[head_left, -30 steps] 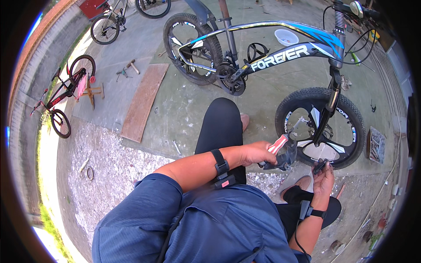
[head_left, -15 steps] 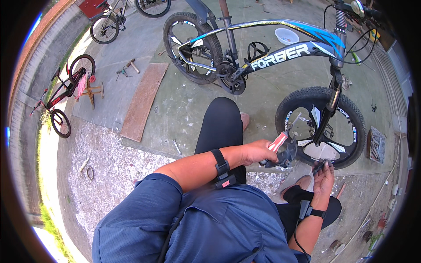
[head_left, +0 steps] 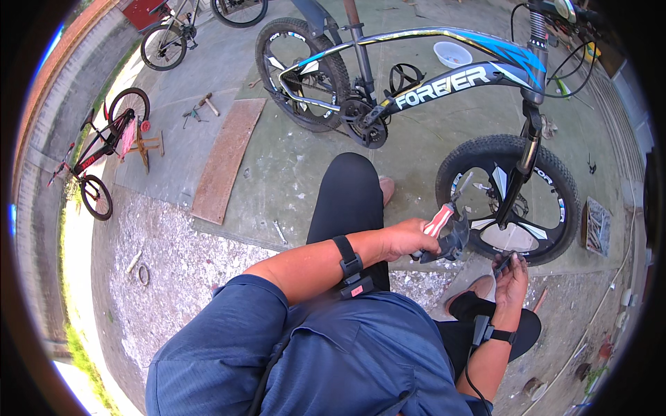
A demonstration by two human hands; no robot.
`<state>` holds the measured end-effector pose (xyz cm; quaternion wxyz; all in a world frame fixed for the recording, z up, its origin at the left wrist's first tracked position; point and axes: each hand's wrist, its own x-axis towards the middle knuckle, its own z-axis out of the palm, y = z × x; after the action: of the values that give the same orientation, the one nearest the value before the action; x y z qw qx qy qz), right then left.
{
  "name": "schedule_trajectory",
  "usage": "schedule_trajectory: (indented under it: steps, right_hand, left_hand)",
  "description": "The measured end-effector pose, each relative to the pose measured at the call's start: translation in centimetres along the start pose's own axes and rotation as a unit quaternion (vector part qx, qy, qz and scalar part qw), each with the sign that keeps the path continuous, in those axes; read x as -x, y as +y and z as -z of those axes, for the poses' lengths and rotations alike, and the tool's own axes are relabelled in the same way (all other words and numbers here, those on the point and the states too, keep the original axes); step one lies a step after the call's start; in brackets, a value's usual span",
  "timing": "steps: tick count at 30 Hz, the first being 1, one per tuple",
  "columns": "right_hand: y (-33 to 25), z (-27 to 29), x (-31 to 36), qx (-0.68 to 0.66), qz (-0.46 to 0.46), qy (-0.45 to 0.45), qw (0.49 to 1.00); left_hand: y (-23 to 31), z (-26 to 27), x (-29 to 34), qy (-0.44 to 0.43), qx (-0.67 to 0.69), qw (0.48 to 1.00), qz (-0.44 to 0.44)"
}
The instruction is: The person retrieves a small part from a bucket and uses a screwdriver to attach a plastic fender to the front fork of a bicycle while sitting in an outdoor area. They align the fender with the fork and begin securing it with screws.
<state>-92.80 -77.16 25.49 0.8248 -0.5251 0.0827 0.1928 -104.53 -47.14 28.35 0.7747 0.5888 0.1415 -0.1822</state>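
Observation:
My left hand (head_left: pixel 411 239) is closed round a screwdriver with a red-and-white handle (head_left: pixel 438 220), its shaft pointing up toward the front wheel (head_left: pixel 444 163). A dark, curved, plastic-looking part (head_left: pixel 454 243) sits at the same hand, just below the handle; how it is gripped cannot be seen. To the right, my right hand (head_left: pixel 512 279) pinches a small dark piece (head_left: pixel 502 265) between its fingertips, just below the tyre. The two hands are apart. Beyond them stands a grey, blue and black bicycle (head_left: pixel 451 41), upright, with its fork (head_left: pixel 524 156) turned toward me.
A tray of small parts (head_left: pixel 595 227) lies right of the wheel. Left are a brown board (head_left: pixel 229 163), a hammer (head_left: pixel 210 105), a wrench (head_left: pixel 279 231) and a ring (head_left: pixel 143 276). A white basin (head_left: pixel 452 54) sits behind the frame. A red-and-black bicycle (head_left: pixel 97 156) stands far left.
The small dark piece in my right hand is tilted a little differently. My left hand keeps its hold on the screwdriver, almost unmoved.

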Motion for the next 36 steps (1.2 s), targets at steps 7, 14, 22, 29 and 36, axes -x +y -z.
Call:
schedule_trajectory:
  steps: [7,14,22,29,36]
  right_hand:
    - [0.7,-0.7,0.2,0.006,-0.037,-0.025,0.999]
    - [2.4,-2.2,0.5,0.093,-0.094,-0.029,0.991]
    - [4.0,-4.9,1.4,0.192,-0.117,-0.082,0.971]
    - [6.3,-5.0,1.5,0.236,-0.115,-0.084,0.961]
    - [6.1,-6.7,2.9,0.165,-0.133,-0.065,0.975]
  left_hand:
    - [0.5,-0.1,0.1,0.015,0.019,1.0,0.009]
    - [0.5,-0.1,0.1,0.009,0.016,1.0,0.006]
    - [1.0,-0.4,0.6,-0.016,-0.004,1.0,0.02]
    - [-1.2,0.1,-0.7,-0.036,-0.017,0.999,0.008]
    - [-1.4,0.0,-0.4,-0.006,-0.034,0.999,-0.026]
